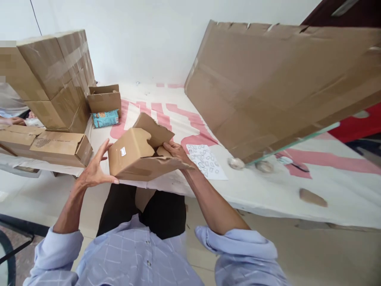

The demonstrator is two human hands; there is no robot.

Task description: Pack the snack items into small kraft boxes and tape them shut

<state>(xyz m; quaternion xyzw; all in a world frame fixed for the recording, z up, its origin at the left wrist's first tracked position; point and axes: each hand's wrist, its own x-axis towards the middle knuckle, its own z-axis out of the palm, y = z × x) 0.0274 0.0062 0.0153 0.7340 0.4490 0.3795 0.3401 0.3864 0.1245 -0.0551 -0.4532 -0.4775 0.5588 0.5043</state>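
Observation:
A small brown cardboard box (131, 153) with a white label lies tilted at the table's front edge, its flaps open toward the right. My left hand (97, 167) is at the box's left end, fingers and thumb spread around its corner. On the right side, my right hand (175, 153) has its fingers on the open flaps, with the thumb side partly hidden by cardboard. Just right of that hand lies a white sheet (206, 161) covered with small outlined marks.
Large stacked cartons (59, 79) and long boxes (59, 147) stand left. Behind are an open box (104, 97) and a blue packet (105, 118). A big cardboard panel (268, 87) leans at right, near tape rolls (236, 163). Another person's hand (13, 121) shows far left.

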